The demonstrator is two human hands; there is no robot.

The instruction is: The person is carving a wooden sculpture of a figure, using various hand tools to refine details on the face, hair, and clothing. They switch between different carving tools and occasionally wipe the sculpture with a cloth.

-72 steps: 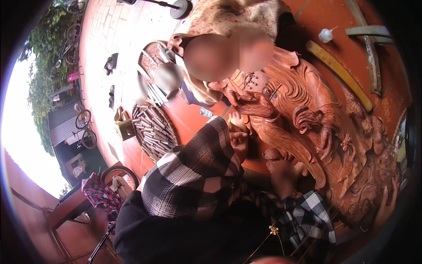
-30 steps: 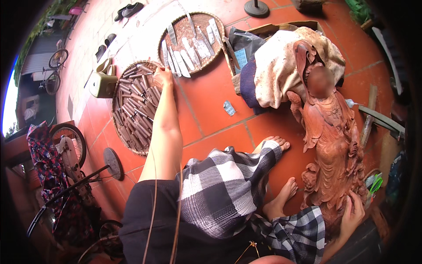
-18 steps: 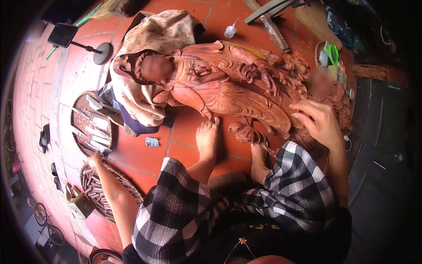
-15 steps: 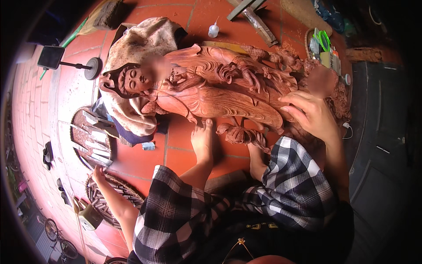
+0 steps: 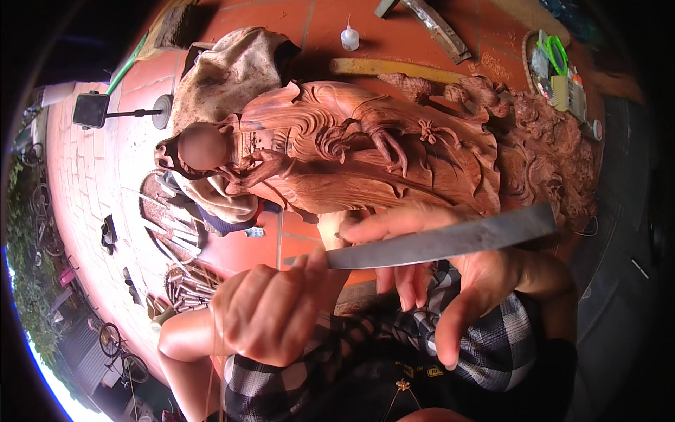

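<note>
Close in front of me, my left hand (image 5: 267, 316) is closed around one end of a flat grey metal file (image 5: 450, 236). The file slants up to the right, its broad end free. Just behind and under it is my right hand (image 5: 489, 278), fingers spread and thumb pointing down; whether it touches the file I cannot tell. Beyond both hands lies a large reddish-brown carved wooden statue (image 5: 309, 186) of a robed figure, head to the left and a knotty carved base to the right. A stained cloth (image 5: 235, 74) is under its head end.
At the left stand a tray of pale blades (image 5: 172, 218) and a basket of metal tools (image 5: 190, 287). A phone on a stand (image 5: 91, 110) is farther left. Behind the statue are a small white bottle (image 5: 349, 38) and, at far right, a basket with green scissors (image 5: 557, 55).
My left hand has come from the tools at the left to in front of me and now holds the file. My right hand has left the statue and moved nearer, beside the file.
</note>
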